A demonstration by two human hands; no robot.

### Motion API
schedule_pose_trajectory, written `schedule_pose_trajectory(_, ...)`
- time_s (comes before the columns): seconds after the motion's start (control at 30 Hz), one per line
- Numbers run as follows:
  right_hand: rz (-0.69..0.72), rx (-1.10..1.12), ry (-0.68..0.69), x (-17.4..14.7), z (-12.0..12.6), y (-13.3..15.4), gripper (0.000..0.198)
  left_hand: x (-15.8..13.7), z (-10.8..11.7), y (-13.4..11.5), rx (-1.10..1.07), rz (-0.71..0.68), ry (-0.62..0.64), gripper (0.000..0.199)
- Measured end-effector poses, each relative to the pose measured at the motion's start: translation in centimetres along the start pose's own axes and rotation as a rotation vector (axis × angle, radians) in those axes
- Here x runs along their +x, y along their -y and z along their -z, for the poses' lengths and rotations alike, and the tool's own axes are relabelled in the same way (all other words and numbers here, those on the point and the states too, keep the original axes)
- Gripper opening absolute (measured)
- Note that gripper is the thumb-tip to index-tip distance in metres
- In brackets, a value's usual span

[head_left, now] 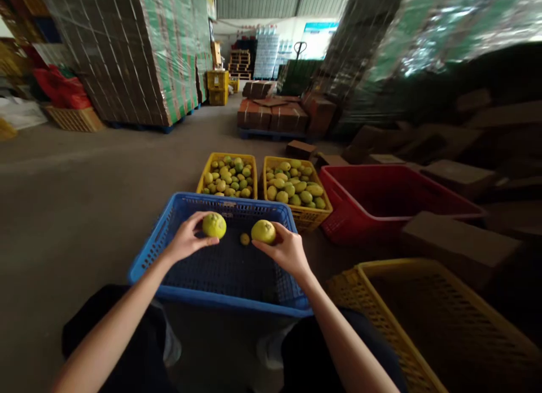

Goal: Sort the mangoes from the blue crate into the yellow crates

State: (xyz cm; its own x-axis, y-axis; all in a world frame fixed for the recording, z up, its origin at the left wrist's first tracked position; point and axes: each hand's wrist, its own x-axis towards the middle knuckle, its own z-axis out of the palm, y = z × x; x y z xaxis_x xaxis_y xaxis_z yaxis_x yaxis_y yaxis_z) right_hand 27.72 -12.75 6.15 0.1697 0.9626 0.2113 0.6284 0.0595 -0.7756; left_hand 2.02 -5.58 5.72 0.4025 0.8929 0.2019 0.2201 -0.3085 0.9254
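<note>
My left hand (189, 238) is closed around a yellow-green lemon (214, 225), thumb below and fingers behind it. A second lemon (263, 231), a little yellower, is gripped in my right hand (288, 250). Both fruits are held up over a blue plastic crate (228, 298) between my knees. One small yellowish fruit (244, 239) shows inside that crate, between my hands. Just beyond it stand a left yellow crate (205, 168) and a right yellow crate (311, 217), both full of green and yellow lemons.
A red bin (348, 226) stands to the right, with cardboard boxes (461, 240) around it. Close on my right is another yellow crate (381, 302). Farther back are flat cardboard stacks (271, 119) on a pallet and a tall wrapped stack of boxes (127, 60).
</note>
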Motion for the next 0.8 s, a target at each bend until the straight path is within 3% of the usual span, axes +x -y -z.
schedule_pose_trajectory(0.1, -0.15, 0.453, 0.101, -0.2, -1.9, 0.5, 0.037, -0.8, -1.6, 1.0, 0.006, -0.074, 0.102, 0.058)
schedule_pose_trajectory(0.2, -0.194, 0.598, 0.122, -0.1, -3.3, 0.9, 0.037, -0.8, -2.2, 0.5, -0.018, -0.095, 0.133, 0.058)
schedule_pose_trajectory(0.37, -0.091, 0.643, 0.112, 0.6, -4.3, 1.7, 0.051, -0.6, -1.5, -0.2, -0.066, -0.103, 0.073, 0.06)
schedule_pose_trajectory(0.5, -0.039, 0.628, 0.055, 1.4, -4.6, 2.2, 0.066, -0.4, -1.3, 0.3, -0.22, -0.028, 0.031, 0.062)
schedule_pose_trajectory(0.8, 0.064, 0.5, 0.018, 1.7, -4.8, 2.3, 0.063, -0.2, -1.4, 0.0, -0.415, 0.113, -0.006, 0.059)
